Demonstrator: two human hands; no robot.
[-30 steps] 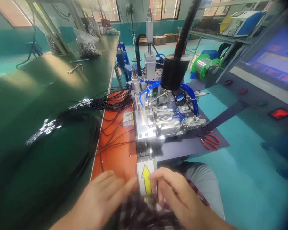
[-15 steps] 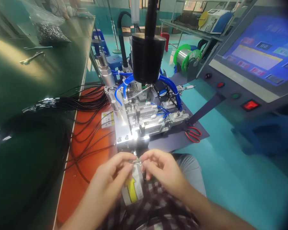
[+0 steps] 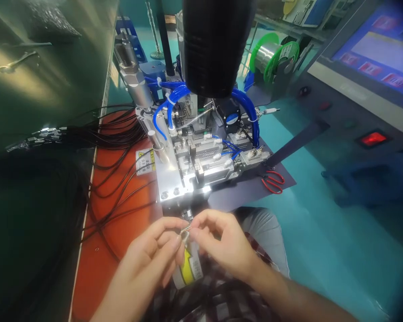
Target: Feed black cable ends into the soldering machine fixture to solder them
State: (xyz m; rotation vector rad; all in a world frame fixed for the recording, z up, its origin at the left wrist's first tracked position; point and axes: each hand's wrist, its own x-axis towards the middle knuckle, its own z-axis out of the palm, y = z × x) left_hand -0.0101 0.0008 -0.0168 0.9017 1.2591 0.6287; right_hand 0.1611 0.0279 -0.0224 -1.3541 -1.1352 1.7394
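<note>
My left hand (image 3: 151,252) and my right hand (image 3: 223,237) meet in front of my lap, fingertips almost touching. Between them are thin, light-coloured wires (image 3: 186,230), pinched by both hands. The far ends of the wires are hidden by my fingers, and their detail is too small to make out. Just beyond my fingertips is the front of a metal bench machine (image 3: 174,188), where a small lit fixture (image 3: 188,213) sits. Below my hands a white label with a yellow arrow (image 3: 188,268) partly shows.
Black cables (image 3: 114,138) run from the dark green table (image 3: 50,179) over an orange surface (image 3: 121,197). A black cylinder (image 3: 218,49) hangs above the machine. Red-handled scissors (image 3: 273,182) lie on the right. Behind are a green wire spool (image 3: 272,56) and a control screen (image 3: 383,49).
My view has tipped down and come closer to the machine. Both hands still pinch the wires; my left hand has turned slightly and the wires now slant between the fingertips.
</note>
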